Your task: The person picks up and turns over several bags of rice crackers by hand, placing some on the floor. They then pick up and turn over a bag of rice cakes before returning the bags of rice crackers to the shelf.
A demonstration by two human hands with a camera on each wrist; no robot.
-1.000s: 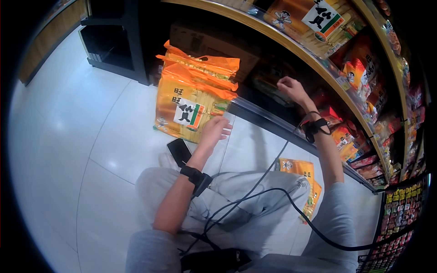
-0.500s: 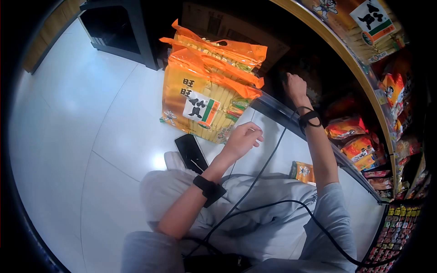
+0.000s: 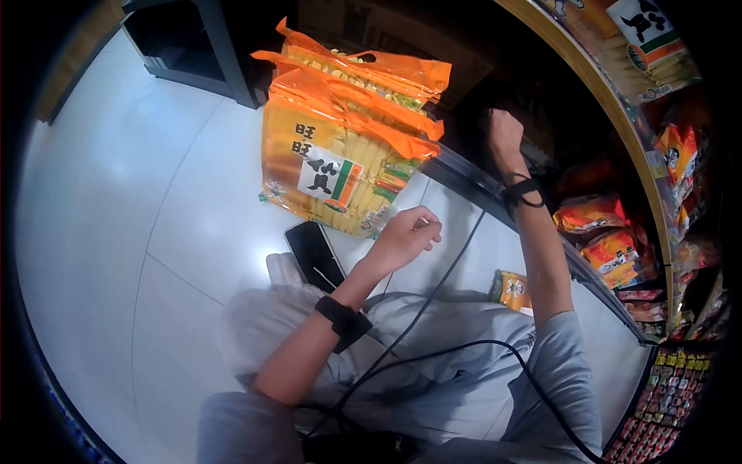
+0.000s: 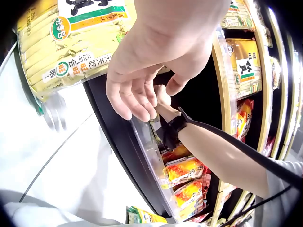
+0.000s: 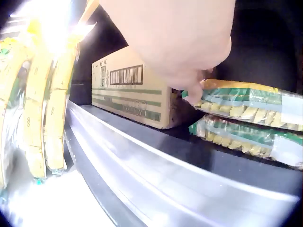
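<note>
1. Top snack bag (image 5: 251,98) lies on a lower bag (image 5: 241,137) on the shelf (image 5: 156,165); best supported from beneath.
2. Right hand (image 5: 182,42) meets its end; grip unclear.
3. Left hand (image 3: 406,236), loosely curled, empty, could steady it.

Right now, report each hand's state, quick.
Left hand: open, relaxed, holding nothing.
Right hand: at the near end of the upper bag of the stacked pair; whether it grips cannot be told.

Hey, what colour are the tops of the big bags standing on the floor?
The bag tops are bright orange, clearest in the head view.
</note>
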